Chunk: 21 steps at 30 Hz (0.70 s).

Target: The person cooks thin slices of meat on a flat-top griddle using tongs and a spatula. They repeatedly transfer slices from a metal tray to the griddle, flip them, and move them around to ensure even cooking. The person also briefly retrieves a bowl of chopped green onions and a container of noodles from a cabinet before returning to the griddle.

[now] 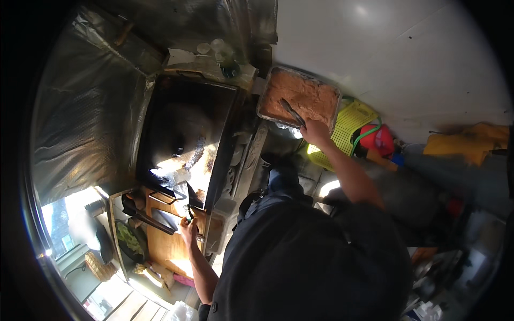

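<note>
My left hand [188, 231] is closed around the dark green handle of a metal scraper [182, 193]. Its broad blade sits at the near edge of a dark flat griddle [179, 120]. Bright light washes out part of the griddle's near side. Off to the right, my right hand [317, 132] grips a dark, narrow utensil [292, 111], whose exact kind I cannot make out. The utensil's far end rests on or in a reddish-brown, minced-meat-like paste [308, 93]. That paste fills a rectangular metal tray [259, 109].
Left of my left hand, a wooden board [163, 247] bears a wide-bladed knife [165, 219]. A bottle [227, 61] stands behind the griddle. Beside the tray lie a yellow-green perforated basket [353, 119] and a red item [376, 140]. Foil-like sheeting [91, 117] covers the left wall.
</note>
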Available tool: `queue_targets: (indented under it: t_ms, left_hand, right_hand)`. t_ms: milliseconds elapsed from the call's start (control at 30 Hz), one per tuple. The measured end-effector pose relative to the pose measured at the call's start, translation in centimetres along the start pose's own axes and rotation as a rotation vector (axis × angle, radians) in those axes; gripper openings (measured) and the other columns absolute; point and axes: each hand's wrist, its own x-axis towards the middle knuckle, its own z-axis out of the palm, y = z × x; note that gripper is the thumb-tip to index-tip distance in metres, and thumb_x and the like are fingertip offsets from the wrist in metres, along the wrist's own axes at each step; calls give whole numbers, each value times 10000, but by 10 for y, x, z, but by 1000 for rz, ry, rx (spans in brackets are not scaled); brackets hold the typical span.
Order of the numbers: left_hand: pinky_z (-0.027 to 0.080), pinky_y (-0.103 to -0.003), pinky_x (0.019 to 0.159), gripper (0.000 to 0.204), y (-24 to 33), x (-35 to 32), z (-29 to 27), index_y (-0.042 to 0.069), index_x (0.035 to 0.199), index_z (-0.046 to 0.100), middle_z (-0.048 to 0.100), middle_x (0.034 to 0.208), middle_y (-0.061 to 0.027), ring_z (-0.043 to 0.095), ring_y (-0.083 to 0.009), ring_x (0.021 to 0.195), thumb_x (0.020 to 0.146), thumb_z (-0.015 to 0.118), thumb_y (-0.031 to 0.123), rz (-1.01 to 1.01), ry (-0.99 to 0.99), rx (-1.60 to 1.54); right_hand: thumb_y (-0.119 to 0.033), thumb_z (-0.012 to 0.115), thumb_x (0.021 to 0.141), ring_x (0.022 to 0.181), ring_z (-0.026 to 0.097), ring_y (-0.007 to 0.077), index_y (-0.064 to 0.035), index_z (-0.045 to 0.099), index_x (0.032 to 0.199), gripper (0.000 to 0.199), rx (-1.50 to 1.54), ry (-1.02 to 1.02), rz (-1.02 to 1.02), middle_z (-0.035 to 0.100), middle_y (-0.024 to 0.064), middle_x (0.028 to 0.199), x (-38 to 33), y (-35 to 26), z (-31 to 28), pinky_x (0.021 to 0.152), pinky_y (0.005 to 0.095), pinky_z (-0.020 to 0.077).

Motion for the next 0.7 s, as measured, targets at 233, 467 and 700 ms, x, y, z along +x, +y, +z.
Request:
queue_targets:
  t_ms: [233, 467, 700]
  left_hand:
    - [475, -263, 507, 175, 52, -19, 6, 130, 859, 591, 568, 679, 8, 575, -113, 593, 937, 719, 220, -190, -58, -817]
    - [482, -277, 564, 190, 94, -38, 9, 146, 840, 573, 587, 692, 13, 573, -114, 605, 968, 696, 213, -123, -5, -887]
    - [474, -274, 563, 157, 120, -36, 14, 145, 854, 600, 618, 719, 14, 579, -108, 614, 966, 703, 186, -114, -15, -892]
  right_hand:
    - [-267, 639, 866, 836, 713, 400, -17, 709, 903, 262, -113, -29, -225, 724, 216, 848, 25, -17, 25, 742, 528, 551]
    - [-269, 653, 858, 860, 710, 411, -12, 731, 901, 272, 124, -62, 28, 721, 225, 857, 23, -13, 12, 746, 523, 553]
    - [-279, 614, 884, 841, 701, 421, -3, 726, 871, 299, -191, -117, -291, 713, 241, 864, 38, -20, 8, 766, 512, 549]
